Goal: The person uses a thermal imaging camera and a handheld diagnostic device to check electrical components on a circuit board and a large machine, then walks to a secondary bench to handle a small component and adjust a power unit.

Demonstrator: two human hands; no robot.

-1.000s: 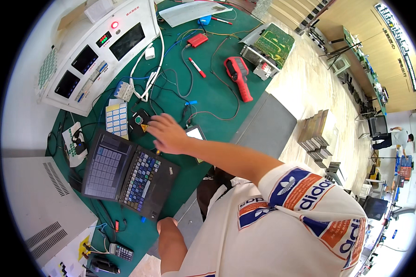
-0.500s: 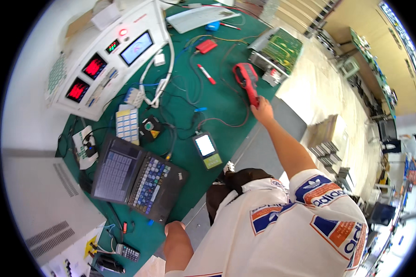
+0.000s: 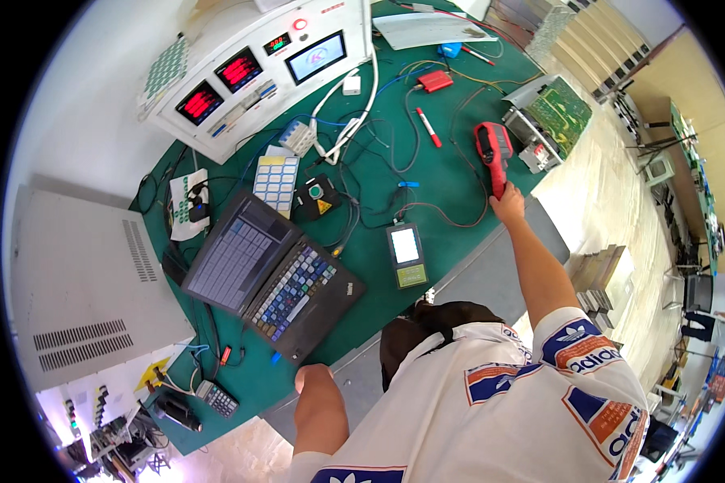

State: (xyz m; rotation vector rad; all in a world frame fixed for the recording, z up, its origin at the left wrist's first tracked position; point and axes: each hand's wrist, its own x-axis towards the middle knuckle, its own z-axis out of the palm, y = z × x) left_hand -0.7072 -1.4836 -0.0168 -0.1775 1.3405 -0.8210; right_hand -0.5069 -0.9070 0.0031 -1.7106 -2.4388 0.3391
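Observation:
My right hand [image 3: 507, 203] grips the handle of a red-and-black handheld instrument [image 3: 490, 149] lying at the green bench's right side. My left hand [image 3: 308, 378] rests at the front edge near an open black laptop [image 3: 298, 298], its fingers mostly hidden. A handheld meter with a lit screen and green lower part [image 3: 406, 264] lies right of the laptop. Behind these are a black box with a green button [image 3: 318, 201], a sheet of blue-bordered labels [image 3: 275, 185] and a red-and-white marker [image 3: 428, 127].
A white panel with lit displays [image 3: 254, 88] backs the bench [image 3: 379, 185], which holds tangled cables and a circuit-board unit [image 3: 552, 121]. A grey cabinet [image 3: 89, 274] stands left, a calculator [image 3: 217, 398] front left, stacked plates [image 3: 608, 282] right. Another person [image 3: 705, 328] is at far right.
My right hand has moved from beside the black box rightward onto the red instrument and closed round its handle. The panel's displays have lit up.

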